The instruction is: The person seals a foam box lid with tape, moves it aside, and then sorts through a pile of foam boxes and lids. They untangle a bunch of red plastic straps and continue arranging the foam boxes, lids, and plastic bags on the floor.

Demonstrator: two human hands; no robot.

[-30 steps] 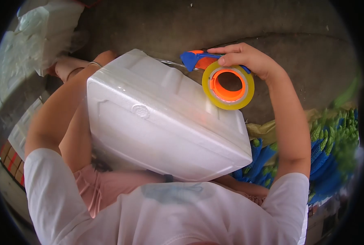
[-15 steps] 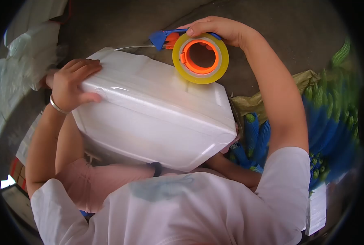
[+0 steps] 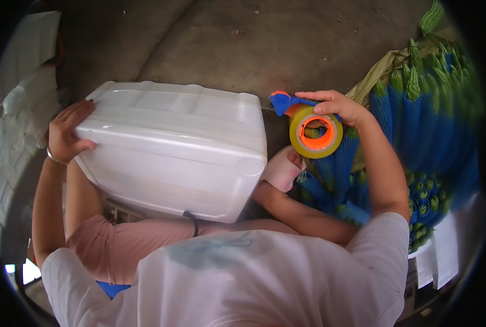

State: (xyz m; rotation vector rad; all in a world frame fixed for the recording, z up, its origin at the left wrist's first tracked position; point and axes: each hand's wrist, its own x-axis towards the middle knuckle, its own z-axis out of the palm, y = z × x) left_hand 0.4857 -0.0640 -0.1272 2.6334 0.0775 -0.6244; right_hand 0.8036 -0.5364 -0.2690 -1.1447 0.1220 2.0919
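Observation:
A white foam box (image 3: 172, 158) lies across my lap, its long side towards me. My left hand (image 3: 67, 131) rests on the box's left end, fingers stretched over the upper edge and thumb apart on the near side. In my right hand (image 3: 338, 106) is a tape dispenser (image 3: 283, 102) with a blue and orange body. It carries a yellowish roll of clear tape (image 3: 296, 135) on an orange hub. The roll hangs just off the box's right end. A thin strip of tape seems to span the gap between dispenser and box.
Green bitter gourds (image 3: 412, 87) in blue net sleeves stand bunched on the right, beside a tan sack (image 3: 376, 71). Stacked white foam pieces (image 3: 22, 109) are at the left edge. My foot (image 3: 282, 169) sticks out beyond the box's right end. Concrete floor (image 3: 226, 43) lies ahead.
My right hand has carried the tape dispenser right and down, from above the box to past its right end. The box and my left hand have shifted left in view.

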